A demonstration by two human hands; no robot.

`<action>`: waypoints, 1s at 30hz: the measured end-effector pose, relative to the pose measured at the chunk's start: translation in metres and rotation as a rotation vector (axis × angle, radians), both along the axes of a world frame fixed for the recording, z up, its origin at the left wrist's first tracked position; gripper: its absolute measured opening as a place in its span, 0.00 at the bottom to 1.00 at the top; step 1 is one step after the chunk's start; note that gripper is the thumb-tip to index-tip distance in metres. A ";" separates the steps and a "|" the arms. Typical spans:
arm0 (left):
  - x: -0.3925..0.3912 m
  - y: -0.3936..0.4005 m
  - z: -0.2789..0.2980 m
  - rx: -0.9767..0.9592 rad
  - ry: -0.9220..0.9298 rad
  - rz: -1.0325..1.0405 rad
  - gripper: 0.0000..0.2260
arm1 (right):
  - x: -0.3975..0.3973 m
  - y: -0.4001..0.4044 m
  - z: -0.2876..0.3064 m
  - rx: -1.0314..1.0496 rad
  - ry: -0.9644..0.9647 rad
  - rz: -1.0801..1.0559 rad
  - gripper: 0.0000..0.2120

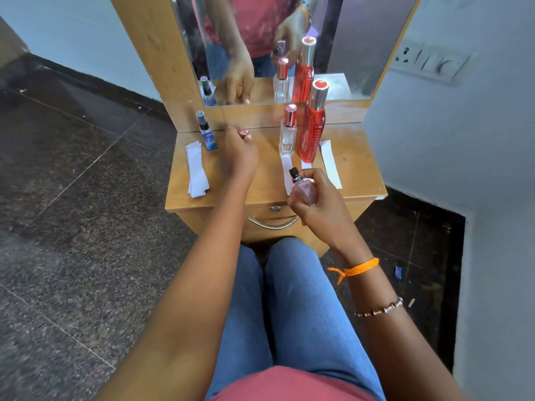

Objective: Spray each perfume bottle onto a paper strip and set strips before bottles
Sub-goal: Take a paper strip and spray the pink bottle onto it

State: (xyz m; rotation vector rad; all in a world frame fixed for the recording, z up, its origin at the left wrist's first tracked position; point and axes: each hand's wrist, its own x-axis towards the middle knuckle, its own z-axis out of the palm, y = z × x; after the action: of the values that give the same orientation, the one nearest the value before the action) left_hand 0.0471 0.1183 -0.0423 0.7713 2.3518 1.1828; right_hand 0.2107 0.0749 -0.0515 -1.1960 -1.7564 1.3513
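Observation:
My right hand [321, 206] grips a small round pink perfume bottle [304, 192] with its black nozzle bare, above the table's front edge. My left hand [238, 156] holds the bottle's rose-gold cap [243, 132] over the middle of the table. A small blue bottle [209, 137] stands at the back left beside a stack of paper strips [197, 172]. A clear bottle with a pink cap [288, 134] and a tall red bottle [314, 125] stand at the back right. Paper strips lie in front of them, one [286, 175] before the clear bottle, another [330, 163] right of the red bottle.
The small wooden dressing table [356, 169] backs onto a mirror [347, 53] that reflects the bottles and hands. A drawer with a metal handle [273, 224] sits under the tabletop. My knees in blue jeans are just below it. A wall with a switch panel [428, 60] is close on the right.

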 end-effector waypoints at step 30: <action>0.047 -0.111 0.055 0.007 -0.635 -0.526 0.13 | -0.005 -0.003 0.040 -0.007 0.582 0.186 0.21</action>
State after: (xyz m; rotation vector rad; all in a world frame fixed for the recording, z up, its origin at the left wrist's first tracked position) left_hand 0.0940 0.0077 0.0131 0.7996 1.5093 1.0066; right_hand 0.2053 0.0723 -0.0116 -0.5604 -1.4572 1.6108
